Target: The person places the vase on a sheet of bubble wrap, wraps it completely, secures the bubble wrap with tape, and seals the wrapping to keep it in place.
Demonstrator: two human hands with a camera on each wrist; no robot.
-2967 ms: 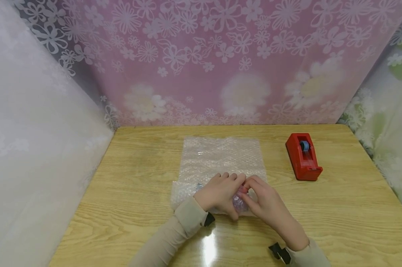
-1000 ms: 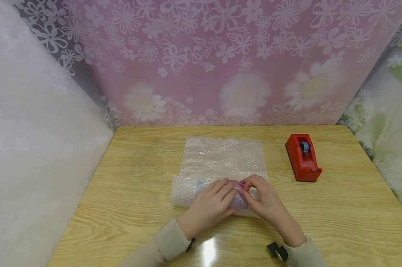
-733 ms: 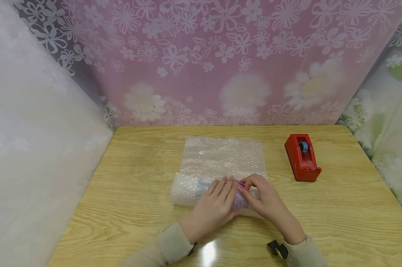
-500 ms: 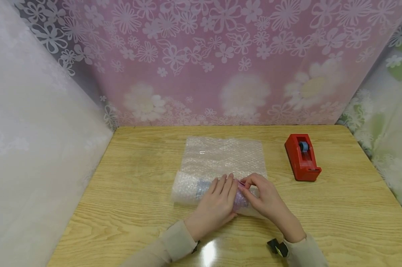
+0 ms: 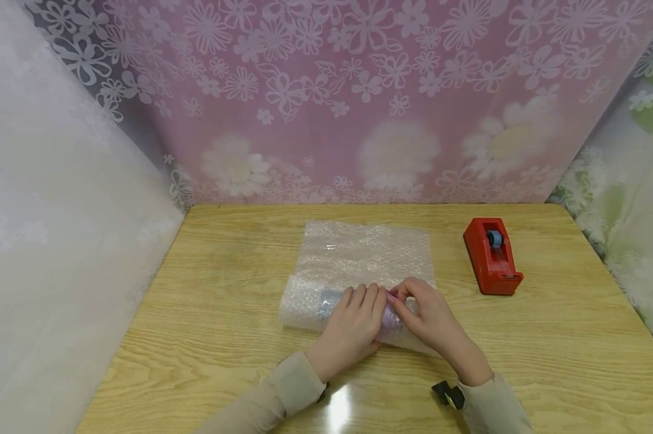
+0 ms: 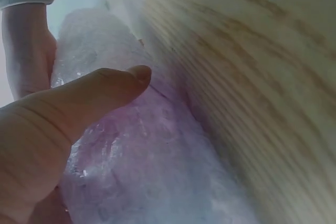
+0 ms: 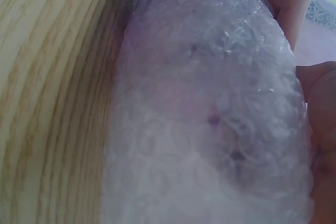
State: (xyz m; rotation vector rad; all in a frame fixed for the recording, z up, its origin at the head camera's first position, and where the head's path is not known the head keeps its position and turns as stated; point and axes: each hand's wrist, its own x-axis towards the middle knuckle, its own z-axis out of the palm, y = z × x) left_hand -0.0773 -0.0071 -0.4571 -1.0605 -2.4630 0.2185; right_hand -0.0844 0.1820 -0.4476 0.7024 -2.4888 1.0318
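A sheet of bubble wrap (image 5: pixel 364 250) lies flat on the table, its near part rolled into a bundle (image 5: pixel 301 301). Through the layers shows a purple and pale-blue thing (image 5: pixel 391 318), whose kind is blurred by the wrap. My left hand (image 5: pixel 352 331) grips the bundle's middle, fingers over the top and thumb along the near side, as the left wrist view shows with the bubble-wrap roll (image 6: pixel 157 150). My right hand (image 5: pixel 435 313) pinches a pinkish-purple edge at the roll's top right between thumb and forefinger. The wrapped roll (image 7: pixel 210 103) fills the right wrist view.
A red tape dispenser (image 5: pixel 491 259) with a blue-cored roll stands on the wooden table (image 5: pixel 223 271), right of the wrap. Floral cloth (image 5: pixel 326 120) hangs behind and at both sides. Black wrist straps (image 5: pixel 448 395) show at the cuffs.
The near part of the bubble wrap has come up over the purple and blue thing. My left hand drew back, then settled over the roll; my right hand keeps its pinch.
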